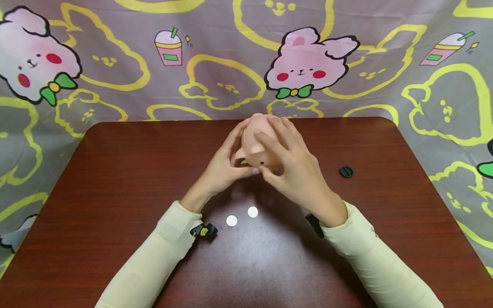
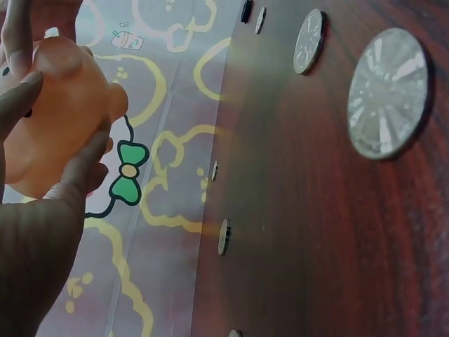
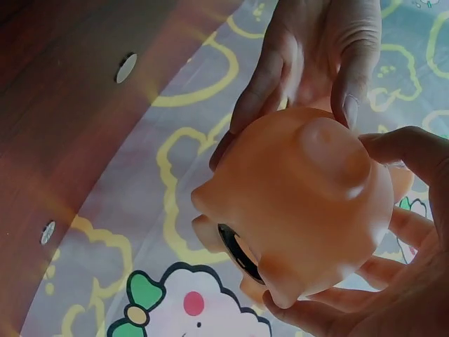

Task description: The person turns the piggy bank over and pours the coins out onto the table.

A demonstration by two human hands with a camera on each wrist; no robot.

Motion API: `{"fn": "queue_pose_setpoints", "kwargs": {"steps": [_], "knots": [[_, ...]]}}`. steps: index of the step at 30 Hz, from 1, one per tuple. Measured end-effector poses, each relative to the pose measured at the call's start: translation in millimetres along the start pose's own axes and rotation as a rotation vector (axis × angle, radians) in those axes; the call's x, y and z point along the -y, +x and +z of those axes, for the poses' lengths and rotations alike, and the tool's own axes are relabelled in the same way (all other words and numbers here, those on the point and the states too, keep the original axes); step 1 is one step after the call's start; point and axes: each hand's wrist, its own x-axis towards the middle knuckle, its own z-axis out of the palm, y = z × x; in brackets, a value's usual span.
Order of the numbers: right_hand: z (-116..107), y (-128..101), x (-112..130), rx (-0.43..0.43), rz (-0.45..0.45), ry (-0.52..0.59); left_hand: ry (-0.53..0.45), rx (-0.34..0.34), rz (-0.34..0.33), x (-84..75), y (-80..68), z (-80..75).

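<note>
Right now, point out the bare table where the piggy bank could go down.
Bare: the table left of the left hand, and beyond the black plug. Crowded: the two coins near both hands holding the piggy bank.

A peach-coloured piggy bank (image 1: 259, 143) of smooth, soft-looking plastic, with stubby legs and a dark round opening in its underside, is held tilted above the tabletop (image 1: 115, 179), cupped between the left hand (image 1: 221, 169) and right hand (image 1: 294, 169).

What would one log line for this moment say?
both hands hold piggy bank above table | two coins on table | black plug aside
</note>
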Motion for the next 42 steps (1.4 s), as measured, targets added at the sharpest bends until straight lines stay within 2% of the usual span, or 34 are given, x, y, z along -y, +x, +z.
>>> {"fn": "queue_pose_setpoints", "kwargs": {"steps": [6,8,11,13,17,20,24,27,29,33,38,40,42], "knots": [[1,-1,-1,-0.005,-0.013,-0.008,-0.007,0.008,-0.007,1.2,-1.4,1.5],[2,-1,-4,-0.011,-0.005,0.029,0.008,0.002,-0.022,1.0,-1.5,1.7],[2,-1,-8,-0.019,0.058,0.150,0.033,-0.012,-0.054,-0.9,-1.7,2.0],[1,-1,-11,-0.024,0.134,0.254,0.046,-0.026,-0.075,-3.1,-1.6,2.1],[0,0,-17,-0.015,0.346,0.463,0.086,-0.063,-0.085,-9.0,-0.3,3.1],[-2,2,-22,0.042,0.539,0.628,0.127,-0.094,-0.113,-13.5,2.1,5.3],[-1,6,-28,0.145,0.761,0.797,0.167,-0.132,-0.243,-17.2,4.1,8.9],[2,6,-31,0.197,0.832,0.846,0.192,-0.141,-0.328,-16.5,3.6,9.7],[3,5,-32,0.217,0.845,0.863,0.200,-0.140,-0.351,-15.7,2.9,9.8],[4,4,-35,0.245,0.840,0.873,0.213,-0.119,-0.350,-16.7,2.6,9.2],[5,0,-38,0.259,0.775,0.887,0.323,-0.086,-0.273,-20.7,3.4,6.3],[6,-1,-40,0.244,0.717,0.862,0.371,-0.088,-0.230,-22.2,3.2,5.4],[6,-3,-41,0.225,0.640,0.823,0.359,-0.086,-0.202,-23.5,3.2,5.6]]}}
